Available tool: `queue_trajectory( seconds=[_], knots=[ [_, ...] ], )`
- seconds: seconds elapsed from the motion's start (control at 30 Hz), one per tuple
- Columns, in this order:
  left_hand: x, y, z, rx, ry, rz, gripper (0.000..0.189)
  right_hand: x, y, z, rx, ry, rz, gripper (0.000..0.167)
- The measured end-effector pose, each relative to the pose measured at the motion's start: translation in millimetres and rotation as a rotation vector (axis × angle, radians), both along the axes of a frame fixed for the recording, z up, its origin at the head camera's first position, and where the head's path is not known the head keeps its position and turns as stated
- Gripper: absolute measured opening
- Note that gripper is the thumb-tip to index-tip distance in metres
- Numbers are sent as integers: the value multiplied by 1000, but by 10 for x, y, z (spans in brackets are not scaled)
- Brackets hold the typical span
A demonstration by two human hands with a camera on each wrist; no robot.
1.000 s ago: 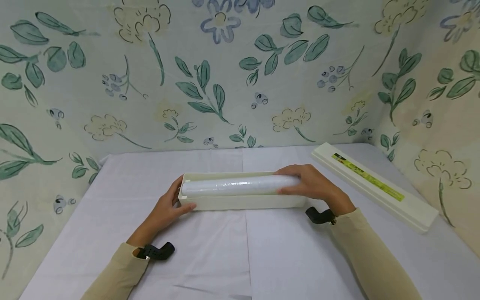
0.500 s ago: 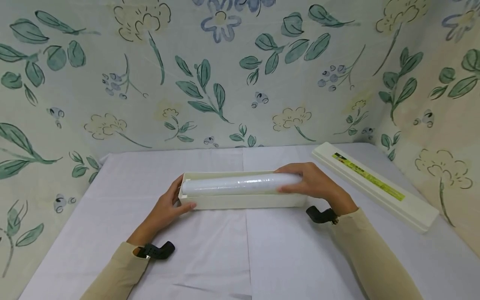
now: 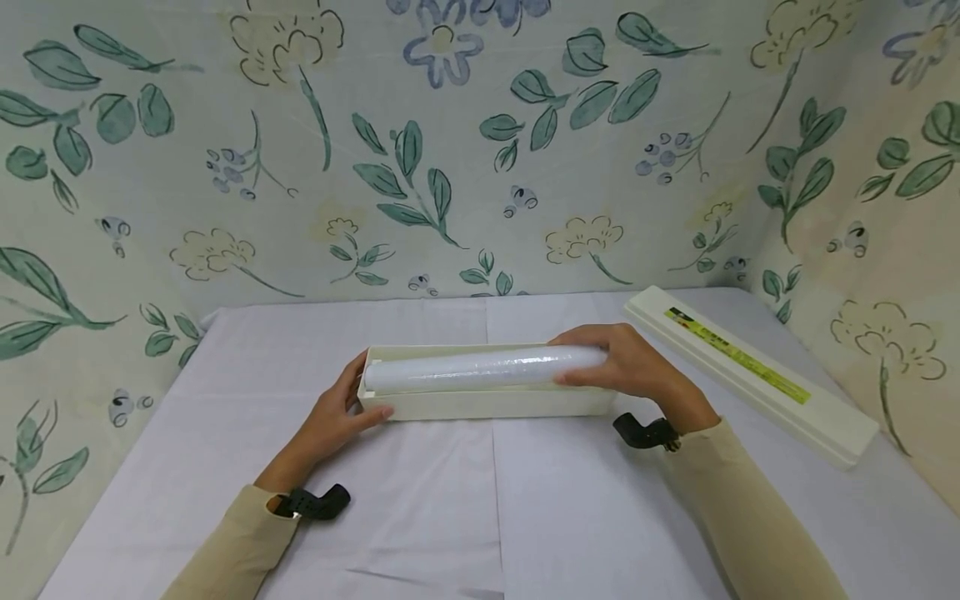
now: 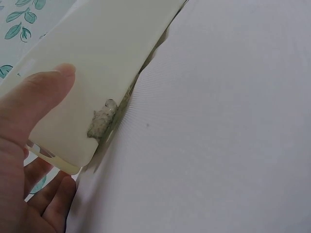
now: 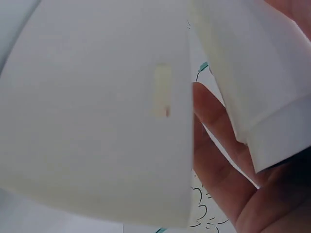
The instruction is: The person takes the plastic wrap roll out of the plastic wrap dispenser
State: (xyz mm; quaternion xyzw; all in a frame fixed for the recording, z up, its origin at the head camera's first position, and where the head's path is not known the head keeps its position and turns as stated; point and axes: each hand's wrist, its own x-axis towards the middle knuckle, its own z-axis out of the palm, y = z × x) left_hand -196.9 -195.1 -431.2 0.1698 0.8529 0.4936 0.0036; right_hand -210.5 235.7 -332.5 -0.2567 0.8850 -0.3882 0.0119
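Note:
A long cream plastic box [image 3: 487, 406] lies lidless across the white cloth. Inside it, a shiny white roll of plastic wrap [image 3: 480, 368] slants, its right end raised above the rim and its left end low in the box. My left hand [image 3: 326, 425] grips the box's left end, thumb on the front wall [image 4: 107, 48] and fingers around the end. With the thumb in front and fingers behind, my right hand [image 3: 637, 371] holds the roll's right end. In the right wrist view a gap shows between the roll [image 5: 272, 63] and the box [image 5: 97, 121].
A long cream lid [image 3: 750, 375] with a yellow-green label lies at an angle on the right of the cloth-covered table [image 3: 420, 500]. Floral fabric [image 3: 465, 183] hangs behind and at both sides. Each wrist wears a black camera mount [image 3: 318, 502].
The roll's right end has risen slightly and shifted a little to the right with my right hand. My left hand, the box and the lid stay put.

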Motion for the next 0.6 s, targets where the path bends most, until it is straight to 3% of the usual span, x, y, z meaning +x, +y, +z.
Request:
queue_trajectory(
  seconds=[0.2, 0.6],
  knots=[
    [-6, -11, 4, 6, 2, -11, 95, 7, 7, 3, -8, 21, 24, 47],
    [8, -52, -7, 25, 0, -31, 94, 116, -42, 49, 32, -3, -43, 53]
  ],
)
